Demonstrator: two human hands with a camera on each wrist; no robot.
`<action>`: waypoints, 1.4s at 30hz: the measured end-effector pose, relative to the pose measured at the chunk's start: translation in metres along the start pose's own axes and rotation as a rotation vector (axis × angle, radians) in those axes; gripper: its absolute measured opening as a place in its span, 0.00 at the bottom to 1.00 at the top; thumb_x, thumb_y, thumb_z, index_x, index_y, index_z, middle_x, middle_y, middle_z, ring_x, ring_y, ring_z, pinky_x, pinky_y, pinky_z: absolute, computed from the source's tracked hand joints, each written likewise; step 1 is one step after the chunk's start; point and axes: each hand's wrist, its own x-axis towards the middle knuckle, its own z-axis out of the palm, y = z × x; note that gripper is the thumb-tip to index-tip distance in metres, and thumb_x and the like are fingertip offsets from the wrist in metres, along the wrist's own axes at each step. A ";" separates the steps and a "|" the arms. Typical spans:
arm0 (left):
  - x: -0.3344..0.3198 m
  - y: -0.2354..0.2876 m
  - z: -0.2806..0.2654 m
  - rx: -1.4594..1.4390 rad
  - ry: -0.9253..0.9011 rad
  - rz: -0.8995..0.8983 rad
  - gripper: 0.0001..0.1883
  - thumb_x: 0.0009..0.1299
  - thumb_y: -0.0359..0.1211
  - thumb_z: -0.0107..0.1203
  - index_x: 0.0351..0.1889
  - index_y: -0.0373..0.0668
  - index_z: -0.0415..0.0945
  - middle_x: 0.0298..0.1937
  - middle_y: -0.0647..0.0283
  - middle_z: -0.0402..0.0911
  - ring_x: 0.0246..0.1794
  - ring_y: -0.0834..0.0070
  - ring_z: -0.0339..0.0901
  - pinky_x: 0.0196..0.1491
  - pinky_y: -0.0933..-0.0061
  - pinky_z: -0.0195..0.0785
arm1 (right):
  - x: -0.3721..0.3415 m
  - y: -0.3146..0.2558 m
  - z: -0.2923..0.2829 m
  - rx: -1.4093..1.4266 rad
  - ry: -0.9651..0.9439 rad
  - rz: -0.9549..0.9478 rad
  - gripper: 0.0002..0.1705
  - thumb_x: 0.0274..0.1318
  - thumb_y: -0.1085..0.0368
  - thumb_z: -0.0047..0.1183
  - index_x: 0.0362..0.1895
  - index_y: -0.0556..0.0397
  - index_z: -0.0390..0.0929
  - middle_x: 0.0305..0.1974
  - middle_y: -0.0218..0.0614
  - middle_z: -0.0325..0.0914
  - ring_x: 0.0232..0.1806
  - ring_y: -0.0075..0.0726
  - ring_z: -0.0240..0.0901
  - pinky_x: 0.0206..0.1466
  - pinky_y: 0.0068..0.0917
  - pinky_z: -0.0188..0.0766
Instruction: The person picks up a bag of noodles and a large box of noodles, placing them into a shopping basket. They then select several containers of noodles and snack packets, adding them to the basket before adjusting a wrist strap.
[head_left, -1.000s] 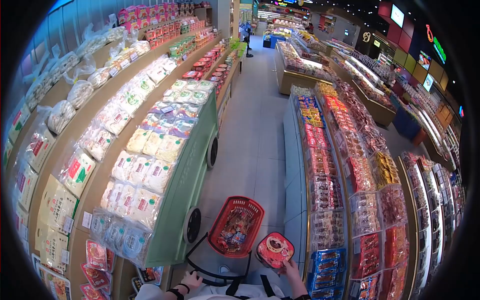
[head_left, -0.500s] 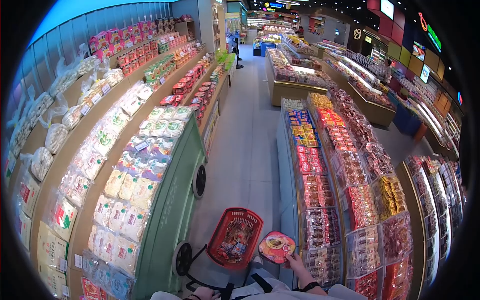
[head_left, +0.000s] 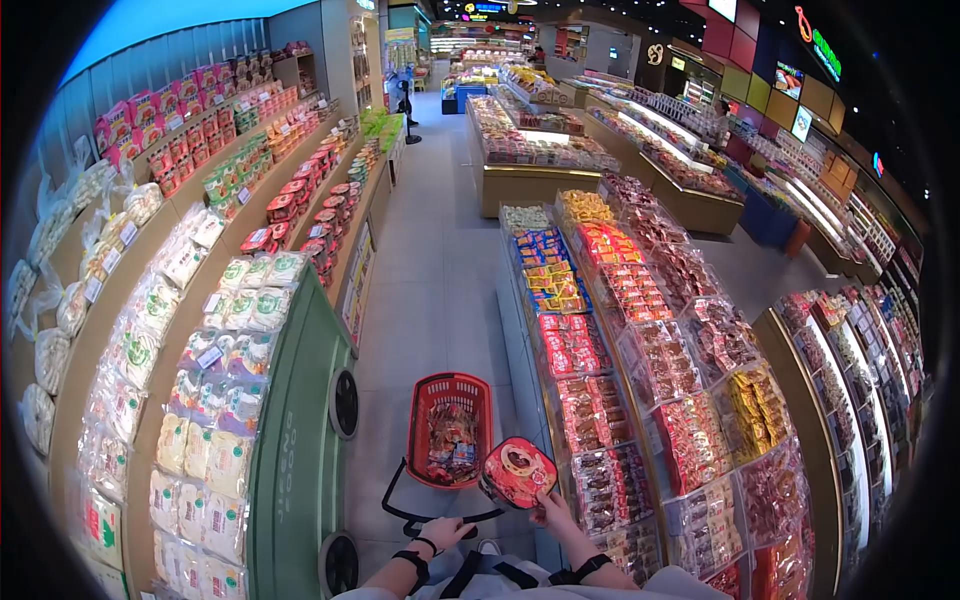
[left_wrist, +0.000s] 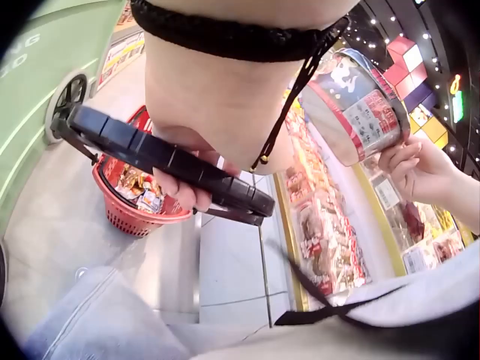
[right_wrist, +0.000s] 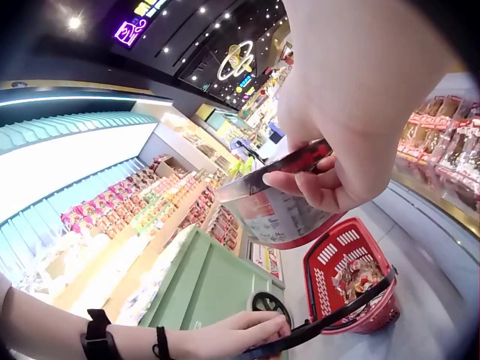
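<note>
My left hand [head_left: 443, 533] grips the black handle [left_wrist: 150, 154] of a red basket [head_left: 425, 385]; in the left wrist view its fingers curl under the bar. Small wrapped packets [head_left: 452, 440] lie in the basket, which hangs low in front of my legs. My right hand [head_left: 549, 512] pinches the edge of a round-cornered tub with a red lid [head_left: 520, 474], just right of the basket. In the right wrist view, the thumb and fingers of my right hand [right_wrist: 322, 176] hold the tub's rim, and its printed side [right_wrist: 274, 217] faces the camera.
On the left stands a green wheeled cart [head_left: 300, 430] with bagged goods, beside tiered shelves. Along the right runs a counter [head_left: 530, 375] of packaged snacks. Between them the grey floor [head_left: 425, 230] leads to more displays and a dark stand [head_left: 404, 105] farther back.
The aisle and shelves have shifted left in the head view. The basket and tub have shifted too, and the tub now overlaps the basket's right edge in view. Both hands keep their holds.
</note>
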 end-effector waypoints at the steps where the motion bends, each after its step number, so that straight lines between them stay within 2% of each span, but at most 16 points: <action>1: 0.013 -0.005 -0.005 0.009 -0.010 0.014 0.26 0.63 0.55 0.38 0.34 0.41 0.73 0.30 0.51 0.78 0.35 0.54 0.74 0.40 0.60 0.67 | 0.012 -0.002 0.007 0.009 0.016 -0.008 0.15 0.54 0.55 0.47 0.38 0.50 0.63 0.24 0.32 0.71 0.18 0.30 0.69 0.21 0.24 0.66; 4: 0.052 -0.029 -0.018 -0.069 -0.018 0.232 0.20 0.61 0.46 0.47 0.44 0.42 0.67 0.41 0.52 0.76 0.43 0.55 0.72 0.46 0.63 0.65 | 0.042 -0.019 0.036 0.037 0.021 0.026 0.13 0.55 0.56 0.46 0.38 0.50 0.63 0.24 0.33 0.71 0.18 0.30 0.69 0.22 0.24 0.65; 11: 0.128 -0.064 -0.080 -0.179 -0.097 0.544 0.21 0.53 0.25 0.49 0.47 0.44 0.66 0.43 0.53 0.75 0.45 0.59 0.72 0.46 0.66 0.64 | 0.127 -0.071 0.098 -0.090 0.089 0.005 0.14 0.54 0.55 0.47 0.37 0.50 0.64 0.22 0.31 0.71 0.18 0.29 0.68 0.24 0.25 0.65; 14: 0.158 -0.080 -0.108 -0.026 -0.297 0.406 0.19 0.50 0.22 0.48 0.41 0.47 0.72 0.33 0.58 0.77 0.38 0.63 0.73 0.41 0.67 0.66 | 0.163 -0.087 0.114 -0.205 0.076 -0.047 0.15 0.54 0.54 0.46 0.37 0.51 0.64 0.23 0.32 0.71 0.16 0.29 0.69 0.20 0.22 0.66; 19: 0.195 -0.099 -0.157 0.044 -0.312 0.397 0.19 0.51 0.28 0.51 0.42 0.50 0.74 0.32 0.59 0.77 0.38 0.64 0.74 0.40 0.68 0.66 | 0.193 -0.113 0.139 -0.187 0.082 -0.030 0.16 0.53 0.54 0.48 0.38 0.50 0.64 0.24 0.31 0.71 0.18 0.29 0.69 0.24 0.25 0.68; 21: 0.206 -0.095 -0.193 -0.352 -0.198 0.311 0.20 0.54 0.34 0.55 0.47 0.48 0.71 0.36 0.56 0.77 0.39 0.65 0.74 0.42 0.69 0.66 | 0.210 -0.125 0.147 -0.190 0.088 -0.015 0.16 0.53 0.54 0.48 0.39 0.50 0.64 0.24 0.32 0.71 0.19 0.29 0.69 0.24 0.24 0.68; 23: 0.225 -0.089 -0.231 -0.603 -0.304 0.323 0.38 0.55 0.48 0.59 0.59 0.43 0.55 0.48 0.53 0.72 0.48 0.69 0.70 0.50 0.70 0.62 | 0.234 -0.140 0.155 -0.261 0.037 -0.019 0.16 0.54 0.54 0.47 0.39 0.50 0.64 0.23 0.32 0.70 0.19 0.29 0.70 0.23 0.23 0.68; 25: 0.243 -0.085 -0.261 -0.928 -0.458 0.245 0.41 0.56 0.44 0.59 0.62 0.48 0.44 0.55 0.57 0.66 0.54 0.70 0.65 0.52 0.66 0.61 | 0.269 -0.149 0.166 -0.253 -0.011 -0.026 0.16 0.54 0.54 0.47 0.40 0.51 0.63 0.24 0.32 0.70 0.19 0.29 0.70 0.23 0.22 0.68; 27: 0.253 -0.072 -0.296 -1.260 -0.401 0.164 0.42 0.59 0.39 0.58 0.62 0.52 0.37 0.59 0.61 0.60 0.56 0.70 0.62 0.52 0.60 0.61 | 0.307 -0.172 0.180 -0.253 -0.073 -0.053 0.17 0.55 0.54 0.46 0.41 0.52 0.63 0.24 0.32 0.70 0.19 0.29 0.70 0.22 0.22 0.67; 29: 0.272 -0.076 -0.324 -1.440 -0.335 0.168 0.38 0.60 0.36 0.56 0.61 0.54 0.39 0.60 0.63 0.58 0.56 0.70 0.62 0.51 0.57 0.62 | 0.332 -0.179 0.206 -0.254 -0.122 0.028 0.18 0.55 0.53 0.46 0.42 0.53 0.62 0.26 0.33 0.71 0.20 0.29 0.70 0.24 0.23 0.68; 31: 0.297 -0.081 -0.346 -1.616 -0.037 0.029 0.27 0.64 0.35 0.51 0.58 0.50 0.49 0.56 0.63 0.62 0.54 0.68 0.64 0.51 0.56 0.64 | 0.361 -0.195 0.228 -0.257 -0.202 0.034 0.21 0.55 0.52 0.46 0.44 0.54 0.61 0.32 0.36 0.71 0.23 0.30 0.71 0.27 0.23 0.69; 32: 0.300 -0.082 -0.364 -1.586 0.030 0.020 0.32 0.60 0.37 0.56 0.57 0.51 0.47 0.56 0.60 0.61 0.53 0.67 0.65 0.50 0.55 0.65 | 0.377 -0.203 0.239 -0.316 -0.295 0.052 0.22 0.55 0.52 0.46 0.45 0.54 0.61 0.34 0.36 0.71 0.27 0.29 0.72 0.29 0.24 0.70; 35: 0.301 -0.094 -0.411 -1.655 0.161 0.013 0.28 0.60 0.37 0.54 0.55 0.48 0.52 0.53 0.58 0.65 0.50 0.66 0.68 0.48 0.55 0.67 | 0.405 -0.220 0.266 -0.392 -0.454 0.095 0.25 0.54 0.52 0.47 0.50 0.54 0.60 0.43 0.39 0.70 0.41 0.32 0.71 0.41 0.27 0.69; 37: 0.299 -0.103 -0.433 -1.653 0.290 -0.041 0.25 0.60 0.38 0.53 0.53 0.46 0.56 0.50 0.58 0.68 0.48 0.66 0.70 0.47 0.54 0.68 | 0.437 -0.206 0.270 -0.914 -0.841 -0.018 0.29 0.53 0.50 0.47 0.53 0.55 0.59 0.48 0.42 0.67 0.51 0.36 0.64 0.52 0.30 0.63; 38: 0.302 -0.119 -0.438 -1.722 0.314 -0.064 0.24 0.61 0.38 0.52 0.53 0.46 0.57 0.50 0.59 0.68 0.48 0.66 0.70 0.47 0.54 0.68 | 0.450 -0.198 0.269 -1.110 -0.973 0.131 0.34 0.52 0.49 0.47 0.57 0.57 0.55 0.53 0.46 0.63 0.56 0.40 0.59 0.58 0.31 0.56; 42: 0.298 -0.160 -0.484 -1.843 0.366 -0.109 0.24 0.61 0.38 0.50 0.54 0.47 0.58 0.50 0.61 0.69 0.47 0.67 0.71 0.48 0.52 0.66 | 0.501 -0.172 0.266 -1.270 -1.325 0.378 0.34 0.52 0.51 0.46 0.59 0.57 0.54 0.54 0.46 0.62 0.56 0.40 0.59 0.57 0.32 0.57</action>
